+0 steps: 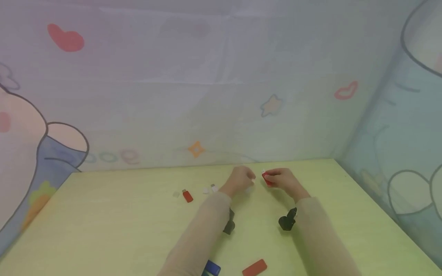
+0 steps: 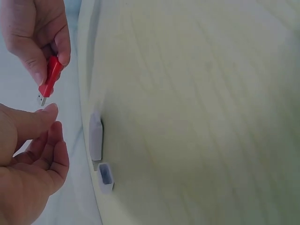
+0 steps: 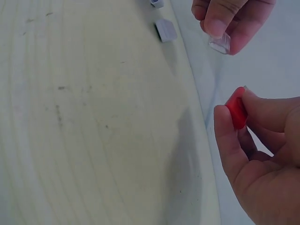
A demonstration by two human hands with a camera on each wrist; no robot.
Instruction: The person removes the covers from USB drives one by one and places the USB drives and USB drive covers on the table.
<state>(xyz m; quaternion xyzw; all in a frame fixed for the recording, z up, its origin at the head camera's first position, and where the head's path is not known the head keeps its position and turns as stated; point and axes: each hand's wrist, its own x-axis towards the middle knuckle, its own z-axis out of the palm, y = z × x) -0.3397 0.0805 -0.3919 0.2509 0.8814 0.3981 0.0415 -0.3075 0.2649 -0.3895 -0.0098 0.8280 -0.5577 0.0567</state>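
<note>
My right hand (image 1: 284,179) pinches a red USB stick (image 2: 53,76) between thumb and fingers, its metal plug uncovered and pointing toward the left hand in the left wrist view. Opposite it, my left hand (image 1: 239,179) holds a small clear cap (image 3: 220,43) at the fingertips. Stick and cap are apart, both held above the far part of the table. Left of the hands lie a white USB stick (image 1: 214,188) with a white cap (image 1: 206,190) beside it. Farther left is another red USB stick (image 1: 187,196), plug bare, next to a clear cap (image 1: 176,194).
Close to the table's near edge lie a red flat piece (image 1: 254,267) and a blue flat piece (image 1: 212,267), the latter partly behind the left sleeve. A printed cloth (image 1: 221,96) hangs behind the pale table (image 1: 103,230). Both wrists carry black camera mounts (image 1: 287,220).
</note>
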